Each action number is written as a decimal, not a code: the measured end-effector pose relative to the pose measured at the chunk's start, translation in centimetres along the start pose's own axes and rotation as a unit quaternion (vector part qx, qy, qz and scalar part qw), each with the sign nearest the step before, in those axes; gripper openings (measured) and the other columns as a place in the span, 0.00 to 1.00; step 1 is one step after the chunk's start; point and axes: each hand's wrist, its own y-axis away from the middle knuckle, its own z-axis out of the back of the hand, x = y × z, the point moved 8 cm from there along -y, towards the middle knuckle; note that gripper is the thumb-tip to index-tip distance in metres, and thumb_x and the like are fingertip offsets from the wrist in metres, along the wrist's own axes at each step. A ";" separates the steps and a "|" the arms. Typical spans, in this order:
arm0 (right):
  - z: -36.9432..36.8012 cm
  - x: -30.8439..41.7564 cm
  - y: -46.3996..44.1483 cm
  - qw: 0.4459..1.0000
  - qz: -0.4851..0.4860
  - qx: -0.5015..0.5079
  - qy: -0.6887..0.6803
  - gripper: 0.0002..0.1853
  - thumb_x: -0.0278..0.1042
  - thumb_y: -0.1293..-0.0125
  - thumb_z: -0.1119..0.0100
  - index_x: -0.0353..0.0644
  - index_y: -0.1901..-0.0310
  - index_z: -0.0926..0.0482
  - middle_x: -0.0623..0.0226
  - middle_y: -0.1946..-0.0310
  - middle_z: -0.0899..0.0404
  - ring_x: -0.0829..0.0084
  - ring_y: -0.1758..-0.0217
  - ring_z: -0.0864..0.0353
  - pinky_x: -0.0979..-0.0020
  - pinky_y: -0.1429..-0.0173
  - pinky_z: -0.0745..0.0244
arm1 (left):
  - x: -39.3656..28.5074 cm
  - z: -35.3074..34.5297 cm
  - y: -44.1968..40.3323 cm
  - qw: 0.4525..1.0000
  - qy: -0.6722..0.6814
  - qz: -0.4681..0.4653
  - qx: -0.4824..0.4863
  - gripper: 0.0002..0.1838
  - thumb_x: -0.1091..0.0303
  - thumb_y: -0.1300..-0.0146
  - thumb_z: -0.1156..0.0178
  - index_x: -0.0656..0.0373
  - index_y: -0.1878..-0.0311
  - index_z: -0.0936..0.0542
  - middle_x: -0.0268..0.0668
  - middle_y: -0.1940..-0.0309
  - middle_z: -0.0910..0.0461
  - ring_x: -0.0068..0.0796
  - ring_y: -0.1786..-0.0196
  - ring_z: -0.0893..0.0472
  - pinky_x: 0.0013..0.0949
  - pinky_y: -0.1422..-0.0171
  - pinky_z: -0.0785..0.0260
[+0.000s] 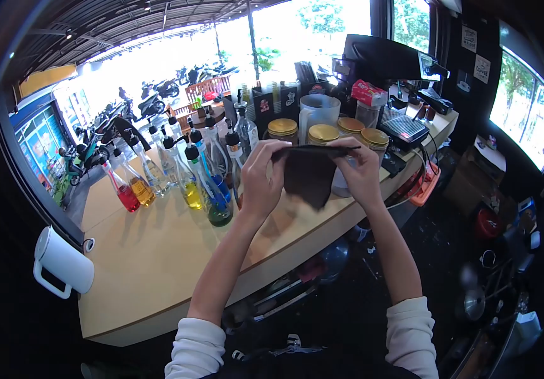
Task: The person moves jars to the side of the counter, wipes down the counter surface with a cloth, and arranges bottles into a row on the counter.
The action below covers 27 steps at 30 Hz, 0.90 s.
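Observation:
A dark brown cloth (310, 177) hangs between my two hands above the wooden counter (158, 268), its lower part drooping to a point. My left hand (263, 174) pinches its upper left corner, and my right hand (357, 170) grips the upper right corner. Just left of my left hand stand several pump-topped bottles, among them a dark green one (218, 205) and a yellow one (189, 189). Jars with gold lids (323, 133) sit right behind the cloth, partly hidden by it and by my right hand.
At the counter's left end is a white electric kettle (63, 262). Red (123, 192) and orange (139, 186) syrup bottles stand at the left of the bottle group. A frosted pitcher (319, 112) and a coffee machine (404, 123) are farther back. Shelves with items lie below the counter.

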 end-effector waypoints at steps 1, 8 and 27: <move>0.0 -0.3 0.8 1.000 -0.001 0.002 -0.002 0.10 0.19 0.42 0.40 0.36 0.58 0.20 0.66 0.61 0.21 0.79 0.55 0.23 0.75 0.48 0.29 | 0.0 0.2 0.5 1.000 0.009 -0.022 0.006 0.08 0.78 0.40 0.43 0.62 0.57 0.21 0.41 0.65 0.20 0.32 0.63 0.19 0.29 0.58 0.30; -4.6 -11.9 12.6 0.931 -0.266 0.201 -0.148 0.12 0.19 0.43 0.41 0.32 0.56 0.22 0.69 0.62 0.19 0.80 0.55 0.22 0.75 0.48 0.27 | 6.8 -0.7 13.3 0.945 0.029 0.229 0.230 0.09 0.74 0.40 0.40 0.63 0.57 0.20 0.39 0.70 0.19 0.20 0.71 0.21 0.26 0.63 0.29; -12.9 -12.7 12.5 0.908 -0.027 0.244 0.339 0.14 0.33 0.44 0.39 0.41 0.56 0.23 0.61 0.53 0.23 0.61 0.44 0.27 0.53 0.38 0.39 | 9.3 -1.6 16.1 0.936 -0.057 0.188 0.294 0.18 0.65 0.41 0.40 0.64 0.49 0.25 0.48 0.46 0.24 0.47 0.46 0.23 0.41 0.43 0.32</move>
